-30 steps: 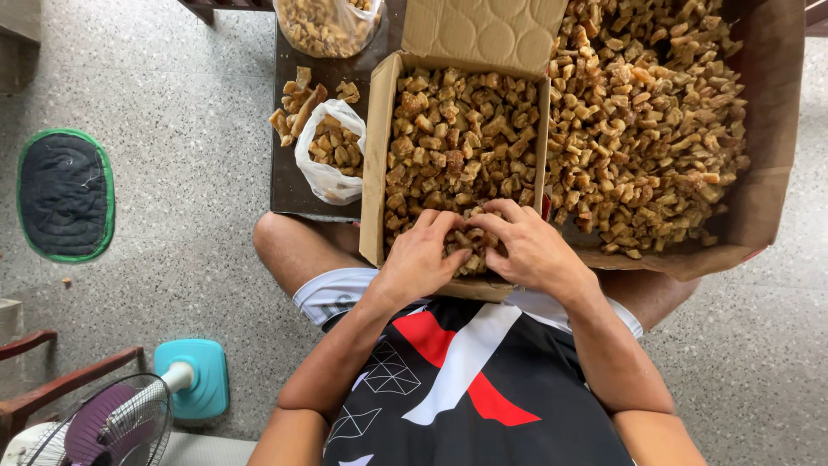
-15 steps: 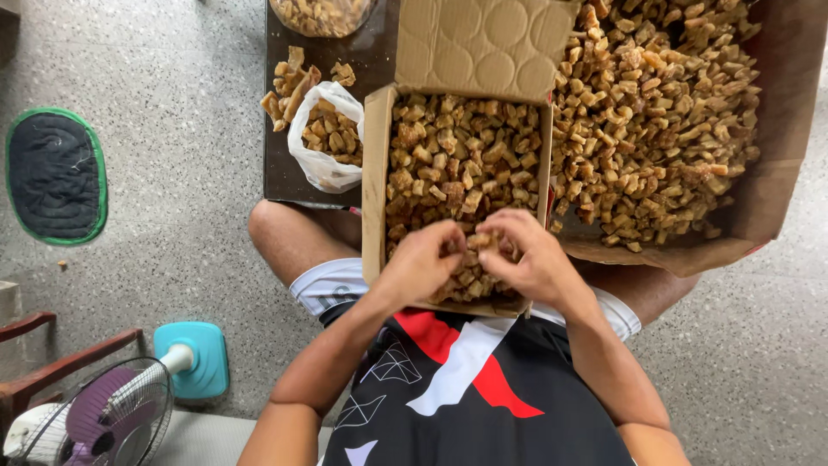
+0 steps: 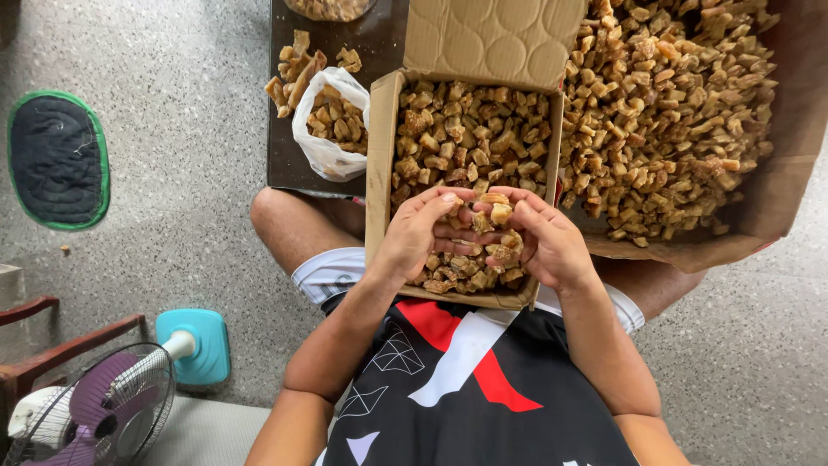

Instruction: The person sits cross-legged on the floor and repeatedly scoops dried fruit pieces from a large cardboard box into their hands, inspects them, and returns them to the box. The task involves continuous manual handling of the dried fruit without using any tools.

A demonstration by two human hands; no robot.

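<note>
Both my hands are cupped together over the near end of the cardboard box [image 3: 377,173] on my lap. My left hand [image 3: 412,237] and my right hand [image 3: 552,246] meet at the fingertips, curled inward, with a small heap of brown chunks [image 3: 492,226] gathered between them; the grip is a loose scoop pressed in from both sides, not a pinch on one piece. The chunks I hold sit just above the rest of the box's filling, which is more of the same brown, roughly cut pieces, packed from the near wall to the far flap. That flap [image 3: 492,39] stands up at the far end, showing round embossed marks.

To the right, touching the box, a big sheet of brown paper [image 3: 776,173] carries a wide heap of loose pieces [image 3: 673,103]. To the left, on a dark board [image 3: 285,147], a white plastic bag [image 3: 323,151] lies open with some pieces in it, and a few more lie beside it. Far left on the speckled floor lies a dark mat with a green rim [image 3: 56,160]. Near left stands a fan with a turquoise base [image 3: 194,345].
</note>
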